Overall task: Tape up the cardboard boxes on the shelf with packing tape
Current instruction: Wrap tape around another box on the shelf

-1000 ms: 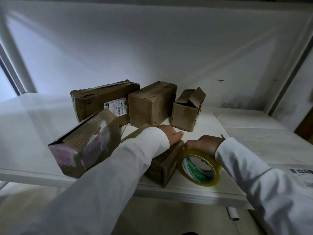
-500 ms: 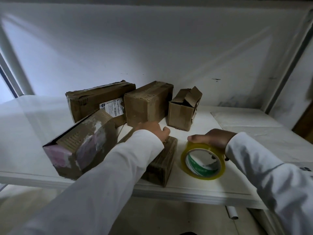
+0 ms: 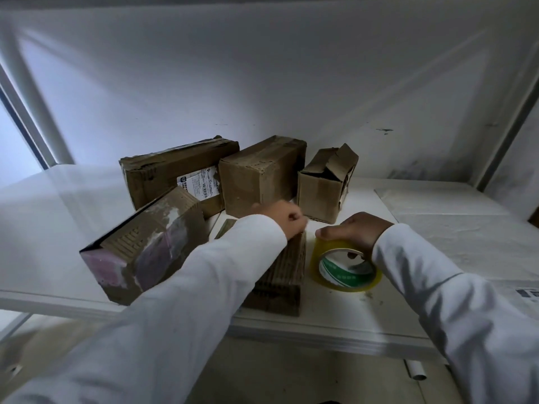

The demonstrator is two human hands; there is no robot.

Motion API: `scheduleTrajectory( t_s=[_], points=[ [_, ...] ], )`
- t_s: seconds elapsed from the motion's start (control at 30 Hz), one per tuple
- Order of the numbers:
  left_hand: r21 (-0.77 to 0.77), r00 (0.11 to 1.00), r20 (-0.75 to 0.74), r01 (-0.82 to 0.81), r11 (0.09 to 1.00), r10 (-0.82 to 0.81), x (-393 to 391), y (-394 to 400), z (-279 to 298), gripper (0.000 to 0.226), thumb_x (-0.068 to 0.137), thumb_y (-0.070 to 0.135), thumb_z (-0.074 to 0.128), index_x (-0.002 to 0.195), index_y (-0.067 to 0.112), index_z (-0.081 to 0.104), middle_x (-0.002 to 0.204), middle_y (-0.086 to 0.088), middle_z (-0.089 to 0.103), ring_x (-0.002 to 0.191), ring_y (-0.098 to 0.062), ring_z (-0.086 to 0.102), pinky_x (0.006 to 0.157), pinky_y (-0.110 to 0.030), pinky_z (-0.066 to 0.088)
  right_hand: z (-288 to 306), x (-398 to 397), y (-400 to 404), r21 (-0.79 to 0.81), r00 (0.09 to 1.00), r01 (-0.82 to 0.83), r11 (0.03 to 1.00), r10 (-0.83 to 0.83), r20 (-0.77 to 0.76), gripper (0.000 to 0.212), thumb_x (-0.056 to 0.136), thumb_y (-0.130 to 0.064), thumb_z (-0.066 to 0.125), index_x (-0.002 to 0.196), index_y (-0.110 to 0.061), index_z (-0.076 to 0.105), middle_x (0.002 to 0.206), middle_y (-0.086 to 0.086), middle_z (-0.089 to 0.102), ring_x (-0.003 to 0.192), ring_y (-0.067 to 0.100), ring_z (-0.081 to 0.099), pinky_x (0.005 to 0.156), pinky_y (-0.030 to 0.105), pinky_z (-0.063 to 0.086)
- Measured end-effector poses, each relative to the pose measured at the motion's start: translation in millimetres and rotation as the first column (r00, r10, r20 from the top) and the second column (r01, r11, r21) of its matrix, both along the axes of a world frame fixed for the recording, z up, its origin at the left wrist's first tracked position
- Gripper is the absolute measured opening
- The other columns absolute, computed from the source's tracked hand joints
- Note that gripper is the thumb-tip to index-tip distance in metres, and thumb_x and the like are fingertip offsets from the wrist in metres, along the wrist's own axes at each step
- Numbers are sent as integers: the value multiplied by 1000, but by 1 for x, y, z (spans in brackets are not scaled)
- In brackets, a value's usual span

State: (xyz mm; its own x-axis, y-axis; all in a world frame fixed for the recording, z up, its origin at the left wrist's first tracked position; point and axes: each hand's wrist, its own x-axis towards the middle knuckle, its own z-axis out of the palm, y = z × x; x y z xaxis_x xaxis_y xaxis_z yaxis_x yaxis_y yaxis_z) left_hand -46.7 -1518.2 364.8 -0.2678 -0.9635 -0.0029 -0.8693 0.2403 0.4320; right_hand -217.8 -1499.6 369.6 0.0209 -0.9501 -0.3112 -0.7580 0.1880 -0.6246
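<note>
Several brown cardboard boxes stand on a white shelf point(image 3: 335, 330). My left hand point(image 3: 284, 218) hovers with curled fingers over the far end of a low corrugated box point(image 3: 281, 275) at the shelf's front; I cannot make out anything between the fingers. Just right of that box stands a yellow packing tape roll point(image 3: 344, 269) on edge, and my right hand point(image 3: 357, 230) grips it from above with the thumb inside the core. A small box with open flaps point(image 3: 322, 186) sits behind the hands.
A pink-ended box point(image 3: 143, 249) lies tilted at the front left. Behind it are a labelled box point(image 3: 172, 170) and a closed box point(image 3: 262, 173). White sheets point(image 3: 466, 228) cover the shelf's right side. Another shelf board hangs close overhead. A white tube point(image 3: 415, 373) lies below.
My left hand went from lying flat on the low box to a curled fist at its far end. My right hand moved the tape roll rightward, away from the box.
</note>
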Motion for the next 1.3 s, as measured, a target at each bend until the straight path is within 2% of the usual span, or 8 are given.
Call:
scheduleTrajectory(
  t_s=[0.13, 0.37, 0.57, 0.73, 0.9, 1.0, 1.1, 1.3],
  points=[
    [114, 993, -21, 119, 986, -118, -10, -7, -6, 39, 99, 34, 44, 64, 20, 55, 68, -2, 51, 73, -19, 50, 71, -27, 40, 1, 1, -2, 6, 1000, -5, 1000, 5, -10, 51, 74, -55, 67, 101, -11, 68, 93, 9, 69, 84, 24, 65, 82, 36, 52],
    [98, 1000, 6, -7, 995, 7, -9, -12, -14, 43, 94, 46, 47, 62, 21, 58, 65, -1, 51, 73, -20, 54, 70, -29, 44, -8, -22, 4, -13, 983, 66, 998, -63, 171, 51, 70, -58, 70, 95, -14, 71, 93, 9, 71, 85, 28, 67, 84, 40, 54],
    [66, 975, -43, -216, 974, 219, -9, -14, -13, 46, 93, 43, 51, 54, 19, 52, 58, 1, 46, 69, -19, 52, 72, -29, 43, 5, -15, -20, -69, 999, 21, 997, -19, 37, 60, 68, -59, 71, 102, -10, 65, 94, 9, 67, 85, 26, 63, 75, 32, 50],
    [24, 971, 49, -234, 972, 232, -11, -11, -12, 33, 95, 46, 44, 88, 19, 62, 79, 2, 55, 84, -19, 54, 78, -31, 43, 4, -15, -28, 74, 999, 16, 997, -18, 35, 54, 75, -56, 66, 107, -13, 62, 105, 11, 65, 94, 28, 62, 86, 35, 47],
    [33, 970, -168, -171, 985, 174, -9, -5, -13, 22, 94, 34, 52, 113, 24, 58, 102, 1, 56, 93, -17, 51, 85, -31, 44, -5, -19, -20, 84, 983, 42, 996, -56, 176, 59, 73, -57, 67, 113, -15, 62, 109, 11, 66, 98, 30, 62, 94, 40, 48],
    [-97, 992, -125, -40, 994, 28, -6, 1, -12, 17, 93, 32, 55, 109, 29, 61, 103, 7, 57, 105, -16, 50, 93, -29, 37, -7, -22, -14, 50, 970, 56, 997, -66, 232, 57, 79, -59, 59, 114, -14, 58, 114, 11, 62, 101, 29, 59, 90, 37, 45],
    [-169, 990, 78, 129, 977, -117, -5, 5, -8, 22, 90, 44, 57, 101, 29, 69, 119, 10, 56, 120, -12, 37, 99, -32, 24, -2, -36, -18, -111, 994, 90, 990, -83, 71, 62, 87, -57, 49, 117, -3, 60, 119, 16, 59, 110, 33, 55, 98, 42, 42],
    [-179, 988, 2, 153, 972, -155, -1, 8, -7, 23, 88, 42, 62, 100, 25, 73, 130, 13, 54, 130, -12, 30, 106, -33, 25, -12, -79, -26, -187, 869, 315, 931, -362, -338, 46, 89, -43, 54, 111, -3, 61, 114, 19, 61, 106, 34, 57, 87, 32, 43]
  ],
)
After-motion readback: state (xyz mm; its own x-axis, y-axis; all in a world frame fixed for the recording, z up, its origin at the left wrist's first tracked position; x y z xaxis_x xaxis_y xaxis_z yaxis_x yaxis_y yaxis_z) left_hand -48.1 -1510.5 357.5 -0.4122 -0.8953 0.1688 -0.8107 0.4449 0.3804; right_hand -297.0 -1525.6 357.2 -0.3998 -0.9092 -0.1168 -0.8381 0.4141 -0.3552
